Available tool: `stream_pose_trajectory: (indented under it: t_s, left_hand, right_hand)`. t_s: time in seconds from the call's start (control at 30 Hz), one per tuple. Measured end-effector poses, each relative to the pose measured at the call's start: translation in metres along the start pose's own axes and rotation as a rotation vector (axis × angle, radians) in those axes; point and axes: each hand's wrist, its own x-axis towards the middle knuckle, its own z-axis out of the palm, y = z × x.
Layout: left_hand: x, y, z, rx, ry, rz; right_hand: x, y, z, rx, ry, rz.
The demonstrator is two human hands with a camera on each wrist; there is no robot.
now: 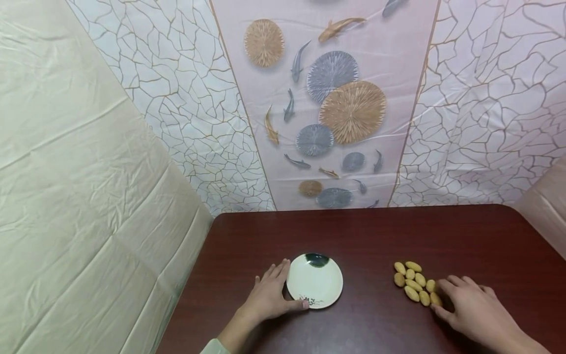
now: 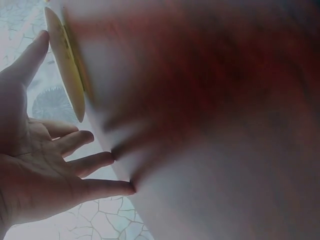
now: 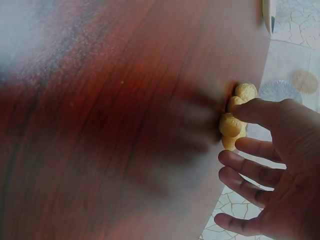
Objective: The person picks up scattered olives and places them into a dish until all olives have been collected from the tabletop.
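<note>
A round white plate (image 1: 315, 282) with a dark green patch and a small dark plant motif lies on the table. My left hand (image 1: 270, 295) is at its left side, thumb by the near rim and fingers spread along the left edge. In the left wrist view the plate (image 2: 67, 65) is seen edge-on by the thumb. Several small yellow-brown oval pieces (image 1: 412, 284) lie bunched together to the right. At their right edge is my right hand (image 1: 470, 307). Its thumb and forefinger stand apart beside the nearest rough-skinned piece (image 3: 230, 125), with no clear pinch.
The dark red-brown table (image 1: 362, 236) reaches back to a hanging cloth (image 1: 305, 123) patterned with fish and round leaves. Pale quilted fabric (image 1: 110, 206) covers the left side. More pale fabric (image 1: 546, 206) borders the right.
</note>
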Motion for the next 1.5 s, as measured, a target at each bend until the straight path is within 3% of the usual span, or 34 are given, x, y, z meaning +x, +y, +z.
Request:
stream_pose_trajectory:
  t_s: [1.13, 1.23, 1.5]
  left_hand:
    - [0.001, -0.002, 0.002, 0.002, -0.029, -0.002]
    - [0.001, -0.003, 0.001, 0.003, -0.031, 0.000]
    - [0.001, -0.003, 0.001, 0.009, -0.034, 0.001]
  right_hand:
    - [0.004, 0.000, 0.000, 0.005, -0.018, 0.000]
    - [0.005, -0.002, -0.003, 0.015, 0.023, -0.009]
    - [0.007, -0.012, -0.005, 0.042, 0.232, -0.093]
